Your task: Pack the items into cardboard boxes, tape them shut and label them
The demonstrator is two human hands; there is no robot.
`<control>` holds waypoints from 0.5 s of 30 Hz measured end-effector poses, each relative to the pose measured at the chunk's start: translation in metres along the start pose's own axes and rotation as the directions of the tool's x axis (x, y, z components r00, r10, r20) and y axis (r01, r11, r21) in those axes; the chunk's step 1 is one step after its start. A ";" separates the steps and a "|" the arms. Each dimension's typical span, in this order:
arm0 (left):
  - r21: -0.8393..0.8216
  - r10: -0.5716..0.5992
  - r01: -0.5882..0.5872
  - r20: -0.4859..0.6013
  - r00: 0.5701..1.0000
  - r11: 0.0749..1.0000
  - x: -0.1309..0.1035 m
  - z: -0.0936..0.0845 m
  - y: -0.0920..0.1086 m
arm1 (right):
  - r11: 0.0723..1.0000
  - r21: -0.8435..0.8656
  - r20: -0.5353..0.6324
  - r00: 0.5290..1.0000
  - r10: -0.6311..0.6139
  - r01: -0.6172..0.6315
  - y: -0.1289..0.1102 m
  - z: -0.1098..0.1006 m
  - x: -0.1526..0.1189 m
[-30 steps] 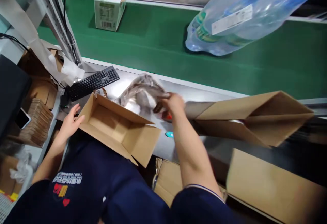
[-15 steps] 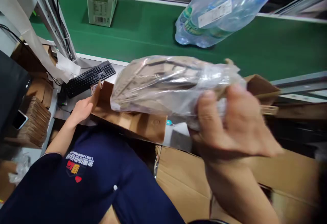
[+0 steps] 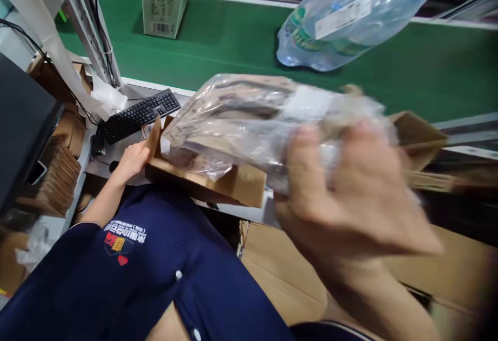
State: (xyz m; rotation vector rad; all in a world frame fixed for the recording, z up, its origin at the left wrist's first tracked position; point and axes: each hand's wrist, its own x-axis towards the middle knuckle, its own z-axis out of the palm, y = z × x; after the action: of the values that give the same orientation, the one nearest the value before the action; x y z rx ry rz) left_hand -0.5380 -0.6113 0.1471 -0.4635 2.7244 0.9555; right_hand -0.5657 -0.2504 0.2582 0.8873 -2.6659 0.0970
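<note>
My right hand [image 3: 346, 190], blurred by motion, is closed round the near end of a clear plastic bag [image 3: 237, 118]. Beige and dark contents show through the film, but I cannot make out their kind. The bag's far end hangs over an open cardboard box [image 3: 249, 182], partly hiding its inside; whether it touches the box is unclear. At the box's left end, my left hand [image 3: 134, 159] grips the raised flap [image 3: 154, 139] between thumb and fingers.
Beyond lies a green belt [image 3: 225, 35] with wrapped bottles [image 3: 330, 35] and a carton [image 3: 161, 14]. A keyboard [image 3: 142, 114] sits behind the box. Left are a monitor [image 3: 23, 123] and stacked cardboard [image 3: 58, 177]; a large carton [image 3: 284, 268] stands below my right arm.
The bag's far end has dipped toward the open box, with my right hand still gripping it. My left hand stays at the flap. The whole view has shifted slightly.
</note>
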 end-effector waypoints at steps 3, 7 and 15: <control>-0.057 -0.041 0.039 -0.025 0.999 0.998 0.003 0.002 0.002 | 0.980 -0.178 -0.097 0.990 -0.105 0.086 -0.040 0.022 0.019; -0.073 -0.048 0.045 -0.048 0.998 0.996 0.004 0.006 0.002 | 0.992 0.063 0.109 0.987 -0.117 0.111 -0.070 0.037 0.015; -0.057 -0.030 0.029 -0.015 0.999 0.998 -0.001 0.013 -0.011 | 0.862 0.481 0.457 0.793 -0.403 0.161 -0.036 0.138 0.028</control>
State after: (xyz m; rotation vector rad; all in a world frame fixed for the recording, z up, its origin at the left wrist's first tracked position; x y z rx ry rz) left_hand -0.5317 -0.6109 0.1308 -0.5218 2.7022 1.0284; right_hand -0.6045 -0.3182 0.1357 1.6849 -3.0311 0.4188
